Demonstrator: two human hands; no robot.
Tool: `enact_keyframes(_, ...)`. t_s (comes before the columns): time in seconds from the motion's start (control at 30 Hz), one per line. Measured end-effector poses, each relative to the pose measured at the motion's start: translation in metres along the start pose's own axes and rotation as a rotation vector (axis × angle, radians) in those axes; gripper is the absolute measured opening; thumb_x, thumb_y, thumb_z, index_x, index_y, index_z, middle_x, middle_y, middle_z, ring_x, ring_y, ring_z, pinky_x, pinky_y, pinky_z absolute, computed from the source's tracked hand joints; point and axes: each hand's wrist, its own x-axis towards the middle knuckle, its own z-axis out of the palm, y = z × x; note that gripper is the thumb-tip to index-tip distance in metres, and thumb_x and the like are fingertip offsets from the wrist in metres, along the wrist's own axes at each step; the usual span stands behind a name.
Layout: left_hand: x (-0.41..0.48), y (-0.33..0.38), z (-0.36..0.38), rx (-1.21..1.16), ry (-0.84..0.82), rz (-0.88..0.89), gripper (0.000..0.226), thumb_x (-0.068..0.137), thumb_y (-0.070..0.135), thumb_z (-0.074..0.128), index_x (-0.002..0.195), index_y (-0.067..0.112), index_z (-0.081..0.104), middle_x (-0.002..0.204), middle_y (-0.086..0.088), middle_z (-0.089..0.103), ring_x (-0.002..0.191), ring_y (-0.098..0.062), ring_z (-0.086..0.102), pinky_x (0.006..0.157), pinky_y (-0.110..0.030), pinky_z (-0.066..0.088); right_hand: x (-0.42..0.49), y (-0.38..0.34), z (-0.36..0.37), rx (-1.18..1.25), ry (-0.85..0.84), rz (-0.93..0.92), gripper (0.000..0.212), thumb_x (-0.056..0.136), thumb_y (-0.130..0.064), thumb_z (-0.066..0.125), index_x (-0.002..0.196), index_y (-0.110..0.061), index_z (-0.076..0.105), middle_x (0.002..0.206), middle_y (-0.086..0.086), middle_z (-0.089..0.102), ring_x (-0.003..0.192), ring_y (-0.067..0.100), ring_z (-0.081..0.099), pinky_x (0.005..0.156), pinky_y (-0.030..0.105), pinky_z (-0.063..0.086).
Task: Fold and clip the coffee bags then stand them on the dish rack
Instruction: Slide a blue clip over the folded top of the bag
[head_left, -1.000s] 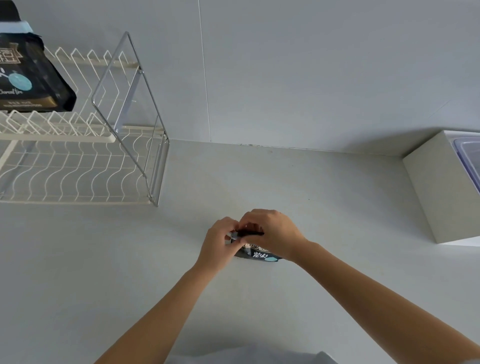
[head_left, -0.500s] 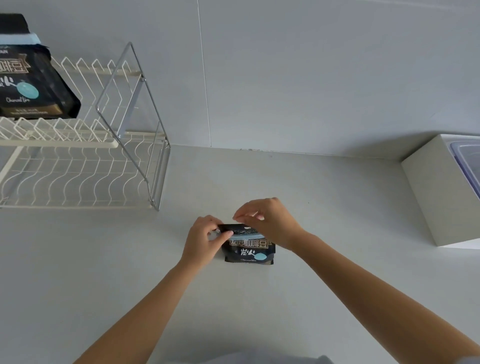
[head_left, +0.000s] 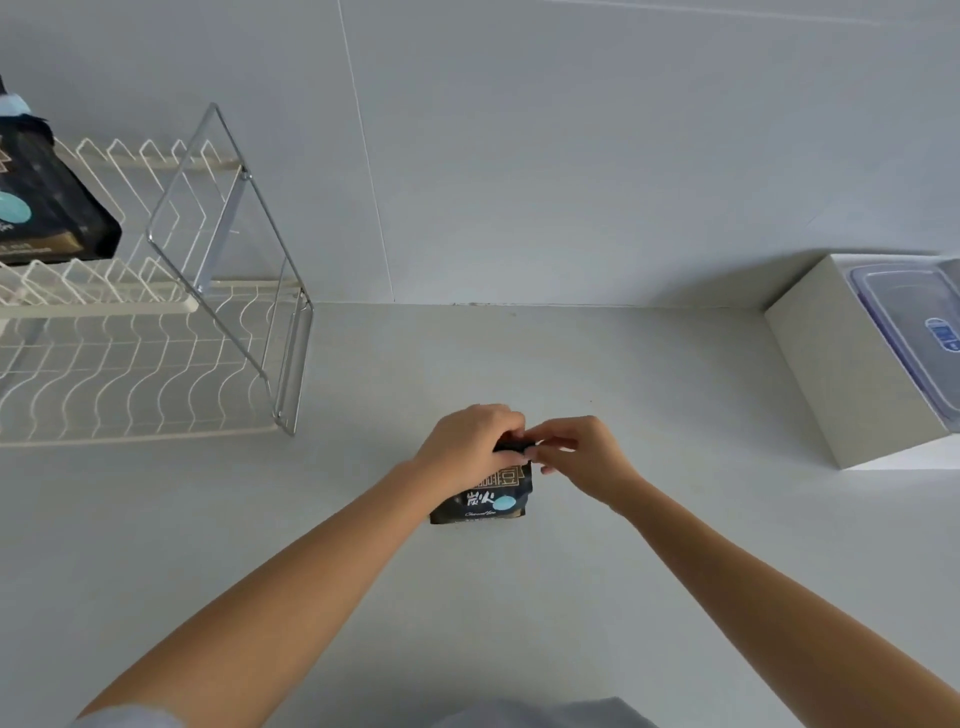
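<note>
Right of the dish rack, the left hand and right hand both pinch the coffee bag top, its body hanging below each grip

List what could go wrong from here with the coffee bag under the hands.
1. Both the left hand and the right hand pinch the top of the coffee bag; letting go before a clip is on could let the fold spring open. No clip is clearly visible.
2. The dish rack stands off to the left, so the carry may loosen a weak fold.
</note>
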Motion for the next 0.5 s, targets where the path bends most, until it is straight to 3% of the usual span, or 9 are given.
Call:
enact_keyframes(0.17,-0.006,-0.012,0.001,-0.212,0.023,0.005,0.024,0.077,0.024,0.072,0.065,0.018,0.052,0.063,0.009,0.048,0.060,-0.009,0.042,0.057,-0.026,0.035,-0.006,0.007,0.008,-0.031,0.039,-0.115,0.017,0.080,-0.011,0.070,0.086,-0.026,0.074,0.087,-0.015,0.070,0.083,0.001,0.064,0.067,0.016,0.050)
enact_keyframes(0.33,-0.014,-0.016,0.006,-0.225,0.102,-0.014,0.023,0.075,0.022,0.073,0.063,0.021,0.053,0.061,0.008,0.051,0.058,-0.012,0.046,0.054,-0.022,0.033,-0.001,0.018,0.017,-0.004,0.029,-0.100,0.011,0.080,-0.010,0.072,0.085,-0.020,0.073,0.083,-0.015,0.069,0.078,0.000,0.064,0.074,0.022,0.051)
enact_keyframes(0.5,-0.013,-0.016,0.011,-0.239,0.148,-0.042,0.022,0.075,0.021,0.073,0.061,0.020,0.055,0.060,0.004,0.054,0.056,-0.015,0.046,0.053,-0.025,0.034,0.004,0.020,0.019,-0.008,0.058,-0.139,0.015,0.078,-0.006,0.073,0.084,-0.020,0.073,0.087,-0.004,0.064,0.077,0.007,0.063,0.073,0.017,0.047)
